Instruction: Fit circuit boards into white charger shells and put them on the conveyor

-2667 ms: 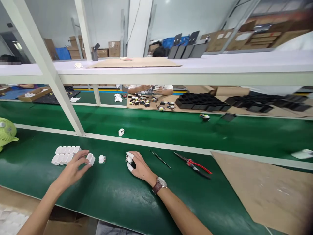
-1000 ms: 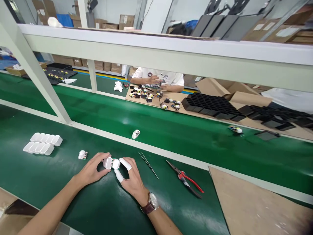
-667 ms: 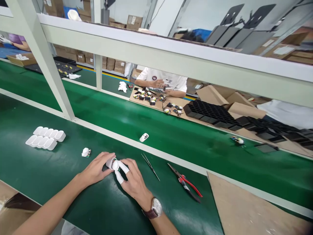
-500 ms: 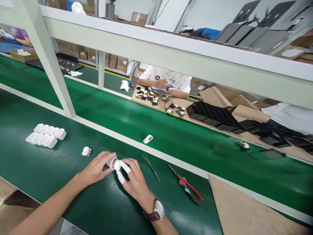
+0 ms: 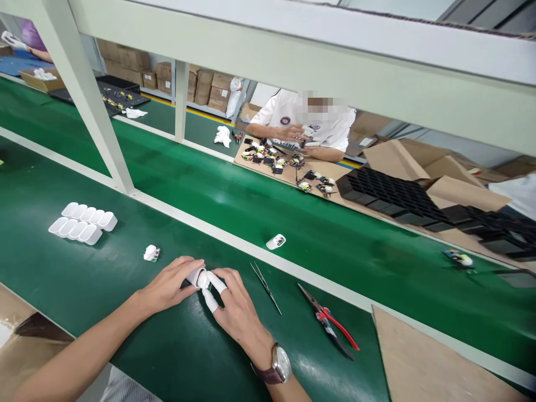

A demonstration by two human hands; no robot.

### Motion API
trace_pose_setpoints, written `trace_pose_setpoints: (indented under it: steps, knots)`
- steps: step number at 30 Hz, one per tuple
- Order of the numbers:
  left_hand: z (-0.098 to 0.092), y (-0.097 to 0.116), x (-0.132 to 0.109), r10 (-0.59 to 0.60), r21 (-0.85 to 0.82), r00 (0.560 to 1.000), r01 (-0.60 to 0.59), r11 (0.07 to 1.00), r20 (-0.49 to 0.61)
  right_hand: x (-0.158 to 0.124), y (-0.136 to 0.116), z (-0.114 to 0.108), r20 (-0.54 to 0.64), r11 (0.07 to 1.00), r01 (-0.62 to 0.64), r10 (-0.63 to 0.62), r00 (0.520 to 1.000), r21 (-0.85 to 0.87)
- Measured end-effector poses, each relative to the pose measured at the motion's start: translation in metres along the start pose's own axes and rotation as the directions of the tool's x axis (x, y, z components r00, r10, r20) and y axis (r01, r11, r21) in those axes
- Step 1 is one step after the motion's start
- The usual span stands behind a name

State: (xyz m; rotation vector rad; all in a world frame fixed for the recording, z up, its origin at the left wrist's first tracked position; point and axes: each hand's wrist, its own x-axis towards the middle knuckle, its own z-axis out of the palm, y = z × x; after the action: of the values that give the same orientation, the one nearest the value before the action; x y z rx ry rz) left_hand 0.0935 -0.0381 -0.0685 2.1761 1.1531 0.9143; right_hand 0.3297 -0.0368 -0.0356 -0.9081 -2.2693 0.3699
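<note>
Hands: left hand (image 5: 170,287), right hand (image 5: 234,307) pinch white casing (image 5: 195,276) on belt (image 5: 125,312).

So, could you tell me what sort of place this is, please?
Probably a factory assembly line for small electronics: a long green conveyor belt runs past the benches, open white plastic shells lie in rows, and the left hand and right hand grip a small white plastic housing.

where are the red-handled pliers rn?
In the head view, the red-handled pliers lie on the green mat right of centre, between the tweezers and the cardboard sheet, to the right of the right hand, untouched.
</note>
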Motion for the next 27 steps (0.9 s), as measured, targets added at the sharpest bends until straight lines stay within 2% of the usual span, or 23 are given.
trace_pose_setpoints:
  steps: [10, 18, 22, 27]
  knots:
    - [0.003, 0.000, 0.000, -0.010, 0.003, 1.000, 0.010, 1.000, 0.017, 0.002, -0.004, -0.003, 0.040, 0.999, 0.004, -0.002, 0.999, -0.048]
    - [0.007, -0.007, -0.002, -0.012, -0.083, 0.998, 0.016, 0.996, 0.059, -0.001, -0.007, -0.009, 0.080, 0.999, -0.016, 0.020, 0.997, -0.047]
    - [0.008, -0.003, -0.001, 0.019, -0.070, 0.997, -0.014, 0.997, 0.070, -0.008, 0.001, 0.002, 0.083, 0.996, -0.015, 0.023, 0.996, -0.091]
    - [0.008, 0.001, 0.001, 0.081, -0.017, 0.994, -0.080, 0.997, 0.074, -0.016, 0.014, 0.015, 0.076, 0.996, -0.069, 0.065, 0.995, 0.058]
